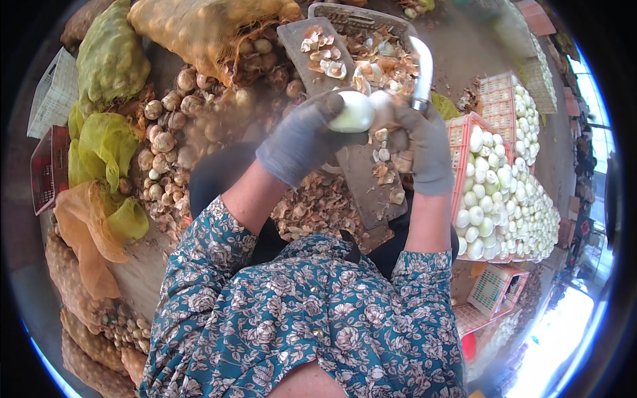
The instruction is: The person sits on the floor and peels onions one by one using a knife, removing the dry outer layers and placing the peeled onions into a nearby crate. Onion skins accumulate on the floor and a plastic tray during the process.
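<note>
In my gloved left hand (311, 132) is a peeled white onion (354, 112), with the thumb on its near top. My gloved right hand (423, 144) grips a knife whose curved, shiny blade (423, 64) points up and away from me. A blurred pale, brownish piece (382, 105) lies between the onion and my right fingers; I cannot tell whether it is skin or part of the onion. Under both hands a wooden board (361, 186) slants across a plastic crate (366, 15), which holds onion skins (383, 59). More peelings lie on the board.
Unpeeled onions (164, 142) are heaped on the floor at left, below an orange mesh sack (209, 35). A green mesh sack (112, 59) stands farther left. At right, peeled onions (490, 194) fill pink crates (460, 144). Dry skins (318, 209) cover the floor between my legs.
</note>
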Motion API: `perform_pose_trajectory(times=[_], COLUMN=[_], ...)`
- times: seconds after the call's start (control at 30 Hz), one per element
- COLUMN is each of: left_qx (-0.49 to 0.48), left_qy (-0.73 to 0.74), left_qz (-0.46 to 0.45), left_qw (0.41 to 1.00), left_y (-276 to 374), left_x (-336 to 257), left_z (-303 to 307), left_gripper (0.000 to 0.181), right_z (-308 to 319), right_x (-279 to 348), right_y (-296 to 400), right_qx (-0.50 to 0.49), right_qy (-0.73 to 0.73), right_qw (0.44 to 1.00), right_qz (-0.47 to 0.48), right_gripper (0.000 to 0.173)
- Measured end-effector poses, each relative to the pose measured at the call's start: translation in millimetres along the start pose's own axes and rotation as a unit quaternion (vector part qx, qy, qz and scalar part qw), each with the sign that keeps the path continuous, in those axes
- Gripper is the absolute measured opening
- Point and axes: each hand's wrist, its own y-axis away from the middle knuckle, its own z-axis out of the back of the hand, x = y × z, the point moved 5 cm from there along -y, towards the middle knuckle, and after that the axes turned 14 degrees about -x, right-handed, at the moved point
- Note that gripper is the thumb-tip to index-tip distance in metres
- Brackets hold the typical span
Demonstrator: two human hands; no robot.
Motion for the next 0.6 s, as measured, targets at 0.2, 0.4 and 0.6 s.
perform_pose_trajectory(times=[0.2,0.4,0.6], left_qx=[0.048,0.019,0.054], left_qy=[0.292,-0.041,-0.093], left_qz=[0.096,-0.082,-0.032], left_qw=[0.950,0.996,0.994], left_y=[-1.3,-9.5,-7.5], left_x=[-5.9,-0.4,1.9], left_z=[-5.2,-4.8,-24.2], left_gripper=[0.072,0.068,0.075], right_z=[43.1,-14.6,-3.4], right_x=[-9.7,49.6,12.2], right_y=[-49.5,-4.4,3.9], right_qx=[0.012,0.088,0.098], right_qy=[0.303,0.308,0.076], right_qw=[0.949,0.892,0.978], right_qz=[0.084,0.319,0.166], right_gripper=[0.059,0.072,0.065])
